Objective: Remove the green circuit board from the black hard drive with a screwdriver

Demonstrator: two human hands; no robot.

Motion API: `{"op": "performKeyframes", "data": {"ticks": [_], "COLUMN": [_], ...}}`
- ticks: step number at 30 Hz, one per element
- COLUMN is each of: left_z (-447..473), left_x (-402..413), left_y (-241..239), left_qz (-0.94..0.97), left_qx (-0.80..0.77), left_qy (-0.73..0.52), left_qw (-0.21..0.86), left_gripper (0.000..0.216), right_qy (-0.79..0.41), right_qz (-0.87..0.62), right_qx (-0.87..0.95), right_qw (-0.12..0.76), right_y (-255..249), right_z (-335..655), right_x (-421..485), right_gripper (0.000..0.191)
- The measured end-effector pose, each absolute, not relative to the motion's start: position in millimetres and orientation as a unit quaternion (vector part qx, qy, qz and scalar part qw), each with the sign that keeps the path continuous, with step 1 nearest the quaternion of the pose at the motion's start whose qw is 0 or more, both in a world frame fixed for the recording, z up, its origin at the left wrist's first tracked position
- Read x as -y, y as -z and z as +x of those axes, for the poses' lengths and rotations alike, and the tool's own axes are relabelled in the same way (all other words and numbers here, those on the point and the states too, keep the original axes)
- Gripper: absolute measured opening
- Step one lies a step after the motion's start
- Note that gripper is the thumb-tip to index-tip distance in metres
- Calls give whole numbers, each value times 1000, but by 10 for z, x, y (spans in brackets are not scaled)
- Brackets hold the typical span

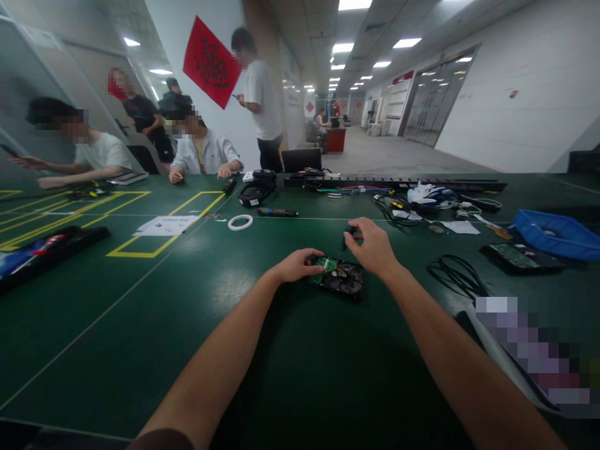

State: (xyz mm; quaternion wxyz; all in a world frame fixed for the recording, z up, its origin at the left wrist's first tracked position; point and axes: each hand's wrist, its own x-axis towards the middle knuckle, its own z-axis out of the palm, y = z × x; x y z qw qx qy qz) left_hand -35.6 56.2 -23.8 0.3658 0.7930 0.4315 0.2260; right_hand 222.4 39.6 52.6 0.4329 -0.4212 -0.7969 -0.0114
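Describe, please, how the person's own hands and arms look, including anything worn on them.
The left hand and right hand wear no gloves, and no watch or bracelet shows. Both forearms are uncovered, with what seems a dark sleeve edge low on the left one.

The hard drive [347,285] lies on the green table [300,356], a dark slab with its green circuit board [329,265] facing up at the left. The screwdriver [347,237], dark-handled and thin-shafted, tilts above it, pointing down; whether its tip touches is unclear.
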Motion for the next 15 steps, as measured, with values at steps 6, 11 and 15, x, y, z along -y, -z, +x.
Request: {"op": "performKeyframes", "data": {"ticks": [6,11,15], "left_z": [-357,-358,-363], "left_x": [-563,-567,-575], "left_y": [234,254,268], "left_qz": [791,794,796], "left_qx": [-435,-430,-429], "left_qy": [-221,-227,-229], "left_qw": [369,365,360], "left_gripper": [68,67,68], "right_qy": [9,14,26], "right_qz": [-451,-426,-419], "right_qx": [783,796,803], "right_qw": [429,430,422], "right_y": [-534,-551,-552], "right_z": [2226,2219,2214], "right_x": [-384,-367,-366], "right_gripper": [21,17,21]}}
